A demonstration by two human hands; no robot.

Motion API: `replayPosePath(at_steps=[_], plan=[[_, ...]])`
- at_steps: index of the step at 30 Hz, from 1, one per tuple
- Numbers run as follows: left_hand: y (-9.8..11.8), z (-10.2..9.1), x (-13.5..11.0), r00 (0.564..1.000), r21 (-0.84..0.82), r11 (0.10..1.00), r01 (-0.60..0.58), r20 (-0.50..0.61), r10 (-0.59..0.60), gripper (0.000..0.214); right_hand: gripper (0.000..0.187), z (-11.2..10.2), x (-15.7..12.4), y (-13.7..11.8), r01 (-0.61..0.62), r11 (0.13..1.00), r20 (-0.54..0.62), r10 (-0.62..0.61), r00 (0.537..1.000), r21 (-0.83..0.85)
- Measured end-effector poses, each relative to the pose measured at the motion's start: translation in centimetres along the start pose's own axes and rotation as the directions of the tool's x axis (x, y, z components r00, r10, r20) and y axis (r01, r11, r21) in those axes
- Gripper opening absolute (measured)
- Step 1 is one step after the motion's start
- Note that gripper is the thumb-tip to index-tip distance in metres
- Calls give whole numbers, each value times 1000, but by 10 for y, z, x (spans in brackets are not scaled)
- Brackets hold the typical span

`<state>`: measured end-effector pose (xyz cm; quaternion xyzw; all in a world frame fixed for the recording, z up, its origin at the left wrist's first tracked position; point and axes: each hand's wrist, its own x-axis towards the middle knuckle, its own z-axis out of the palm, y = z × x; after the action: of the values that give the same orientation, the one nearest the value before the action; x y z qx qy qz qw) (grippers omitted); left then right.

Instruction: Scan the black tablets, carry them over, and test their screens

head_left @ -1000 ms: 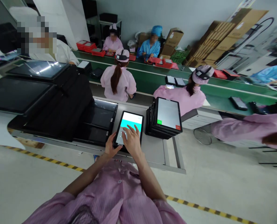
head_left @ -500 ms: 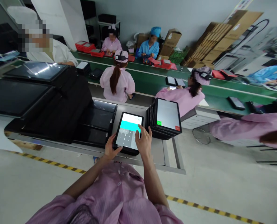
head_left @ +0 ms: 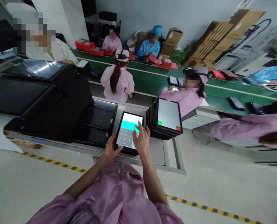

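Observation:
A lit tablet [head_left: 126, 138] lies in front of me on the grey bench, showing a calculator-like keypad below a cyan band. At its lower left corner rests my left hand [head_left: 110, 148], fingers apart along the edge. My right hand [head_left: 142, 139] is over the tablet's right side with its fingers spread, the fingertips near the cyan band; I cannot tell whether they touch the glass. Just right stands a stack of tablets, the top tablet [head_left: 168, 113] lit pale with a green and a red square. Left of the lit tablet lie dark tablets [head_left: 97, 118].
Large dark screens [head_left: 17, 96] are piled at the left. Beyond the bench runs a green conveyor table [head_left: 147, 79] with several co-workers seated along it. Red trays [head_left: 84, 45] sit on its far side. Cardboard boxes [head_left: 224, 37] lean at the back right.
My right hand has shifted slightly left and up over the keypad. My left hand stays at the tablet's corner. A co-worker at the right has turned their head.

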<state>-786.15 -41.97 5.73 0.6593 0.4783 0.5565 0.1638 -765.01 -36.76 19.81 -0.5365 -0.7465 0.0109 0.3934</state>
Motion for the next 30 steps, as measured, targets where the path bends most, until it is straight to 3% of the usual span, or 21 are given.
replayPosePath(at_steps=[15, 19, 30], plan=[[4, -1, 2, 1000, 20, 999, 27, 11, -27, 80, 62, 1, -5, -1, -16, 1000, -31, 16, 999, -13], [4, -2, 2, 999, 14, 999, 48, 13, -48, 81, 58, 1, -4, -2, 6, 1000, -20, -6, 1000, -7], [3, -3, 2, 1000, 6, 1000, 16, 12, -16, 78, 45, -6, 0, 16, -102, 991, -123, 112, 986, 87]])
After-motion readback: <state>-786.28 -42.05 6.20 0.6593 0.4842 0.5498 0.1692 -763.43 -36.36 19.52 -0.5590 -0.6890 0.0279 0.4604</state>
